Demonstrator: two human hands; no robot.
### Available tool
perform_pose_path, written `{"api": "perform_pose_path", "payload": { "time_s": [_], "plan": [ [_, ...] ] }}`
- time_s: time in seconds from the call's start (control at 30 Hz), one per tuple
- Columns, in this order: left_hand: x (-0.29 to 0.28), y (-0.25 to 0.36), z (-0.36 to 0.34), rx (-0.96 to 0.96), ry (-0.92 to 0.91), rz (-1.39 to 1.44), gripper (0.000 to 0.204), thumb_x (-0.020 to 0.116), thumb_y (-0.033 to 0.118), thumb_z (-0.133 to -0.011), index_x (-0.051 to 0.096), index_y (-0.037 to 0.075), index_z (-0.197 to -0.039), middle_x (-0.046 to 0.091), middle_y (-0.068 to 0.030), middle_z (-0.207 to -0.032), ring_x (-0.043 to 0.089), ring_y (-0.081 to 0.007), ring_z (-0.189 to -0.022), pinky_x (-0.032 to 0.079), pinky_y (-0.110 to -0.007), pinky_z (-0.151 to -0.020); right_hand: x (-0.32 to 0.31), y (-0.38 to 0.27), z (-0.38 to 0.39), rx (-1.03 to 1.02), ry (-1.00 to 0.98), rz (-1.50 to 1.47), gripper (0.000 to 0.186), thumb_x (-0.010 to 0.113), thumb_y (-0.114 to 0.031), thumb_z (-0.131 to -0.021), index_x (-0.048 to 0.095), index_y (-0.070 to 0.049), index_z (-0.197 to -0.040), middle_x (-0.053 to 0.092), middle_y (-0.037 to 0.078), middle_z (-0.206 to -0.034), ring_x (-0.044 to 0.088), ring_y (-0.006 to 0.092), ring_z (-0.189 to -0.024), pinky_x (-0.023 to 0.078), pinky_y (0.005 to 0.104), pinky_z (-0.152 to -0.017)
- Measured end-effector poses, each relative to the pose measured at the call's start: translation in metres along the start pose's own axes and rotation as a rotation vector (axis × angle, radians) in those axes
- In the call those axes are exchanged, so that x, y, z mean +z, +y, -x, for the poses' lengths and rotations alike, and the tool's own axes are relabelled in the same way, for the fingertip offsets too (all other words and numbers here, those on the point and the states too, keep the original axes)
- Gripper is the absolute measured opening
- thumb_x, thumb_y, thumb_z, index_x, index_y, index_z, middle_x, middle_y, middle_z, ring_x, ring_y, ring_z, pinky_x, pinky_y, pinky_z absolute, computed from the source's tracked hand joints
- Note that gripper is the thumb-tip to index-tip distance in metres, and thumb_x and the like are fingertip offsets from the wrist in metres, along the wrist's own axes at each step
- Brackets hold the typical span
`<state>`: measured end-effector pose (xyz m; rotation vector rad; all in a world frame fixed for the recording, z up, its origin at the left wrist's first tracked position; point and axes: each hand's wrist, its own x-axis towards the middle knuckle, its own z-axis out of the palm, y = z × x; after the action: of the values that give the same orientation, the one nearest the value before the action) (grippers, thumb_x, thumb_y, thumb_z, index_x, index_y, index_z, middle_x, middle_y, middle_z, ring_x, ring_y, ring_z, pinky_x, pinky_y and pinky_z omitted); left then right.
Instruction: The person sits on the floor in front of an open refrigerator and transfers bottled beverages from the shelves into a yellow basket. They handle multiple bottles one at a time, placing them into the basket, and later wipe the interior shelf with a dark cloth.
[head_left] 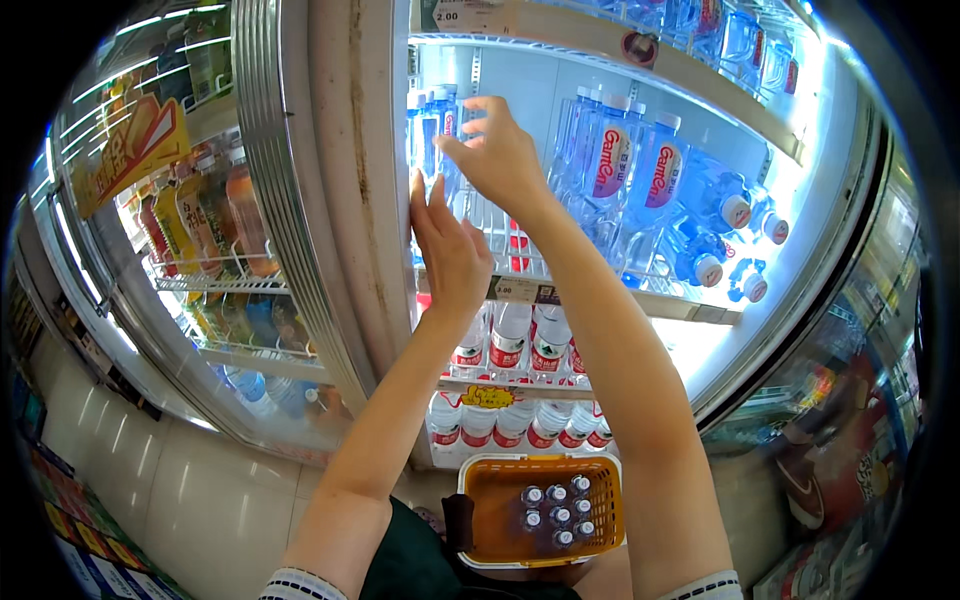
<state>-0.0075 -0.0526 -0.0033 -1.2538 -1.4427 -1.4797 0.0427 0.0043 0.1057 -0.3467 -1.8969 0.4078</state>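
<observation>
Hands [475, 205] at fridge shelf [560, 285] w/ water bottles [612, 160].

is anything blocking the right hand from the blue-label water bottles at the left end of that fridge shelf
Nothing visible does. The right hand is already inside the open fridge at the blue-label bottles, its fingers over them. The left hand is lower, near the door frame, not between them. Whether the fingers grip a bottle cannot be told.
</observation>
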Motion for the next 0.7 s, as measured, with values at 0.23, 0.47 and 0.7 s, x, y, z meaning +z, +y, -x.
{"api": "perform_pose_path", "payload": {
  "time_s": [0.23, 0.47, 0.7],
  "plan": [
    [0.011, -0.006, 0.010, -0.150, -0.035, -0.056, 0.074, 0.054, -0.002, -0.079, 0.015, -0.007, -0.142, 0.020, -0.0373, -0.141, 0.021, -0.0494, -0.135, 0.017, -0.051, -0.113, 0.036, -0.002, -0.051, 0.105, -0.217, 0.049, 0.083, 0.077, -0.028, -0.064, 0.044, 0.004, -0.132, 0.060, 0.021, -0.118, 0.064, 0.0271, -0.098, 0.055, 0.0342, -0.076],
    [0.004, 0.007, 0.008, -0.028, -0.055, -0.091, 0.079, 0.055, -0.004, -0.077, 0.011, -0.008, -0.142, 0.010, -0.0366, -0.145, 0.014, -0.0505, -0.137, 0.019, -0.056, -0.112, -0.002, -0.033, -0.037, 0.393, -0.215, -0.151, 0.077, 0.082, -0.020, -0.058, 0.053, 0.010, -0.123, 0.060, 0.024, -0.114, 0.067, 0.0252, -0.086, 0.057, 0.0297, -0.052],
    [-0.012, 0.051, 0.004, 0.115, 0.007, 0.062, 0.073, 0.056, 0.000, -0.080, 0.018, -0.007, -0.142, 0.013, -0.0301, -0.148, 0.015, -0.0455, -0.139, 0.022, -0.054, -0.110, -0.077, -0.051, 0.016, 0.262, -0.011, -0.264, 0.065, 0.083, -0.016, -0.065, 0.054, 0.009, -0.118, 0.061, 0.018, -0.107, 0.064, 0.0214, -0.091, 0.057, 0.0296, -0.061]
  ]
}}
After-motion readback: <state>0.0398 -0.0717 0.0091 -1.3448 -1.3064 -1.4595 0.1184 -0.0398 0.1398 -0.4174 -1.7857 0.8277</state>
